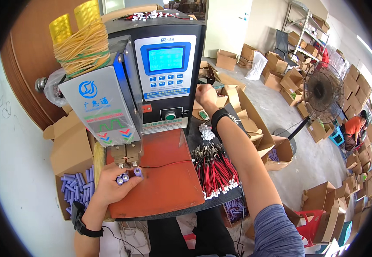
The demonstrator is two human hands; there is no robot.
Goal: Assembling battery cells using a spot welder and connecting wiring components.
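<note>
My left hand (pixel 110 185) is closed around several purple cylindrical battery cells (pixel 122 178), their ends facing me. One cell (pixel 138 172) sits at its fingertips, just below the metal electrodes (pixel 126 160) of a spot welder (pixel 94 96). From near that cell a thin dark-red wire (pixel 169 164) runs right across the orange-brown work mat (pixel 164 188). My right hand (pixel 206 95) reaches far forward beside the control box (pixel 169 68), above small cartons. Its fingers look curled, and whatever they hold is hidden.
Red-and-black wire leads (pixel 214 167) with white connectors lie in a bundle right of the mat. A carton of purple cells (pixel 77 188) stands at left. Rubber bands (pixel 83 49) wrap the welder's top. A fan (pixel 324 92), cartons and a seated person (pixel 354 130) are at right.
</note>
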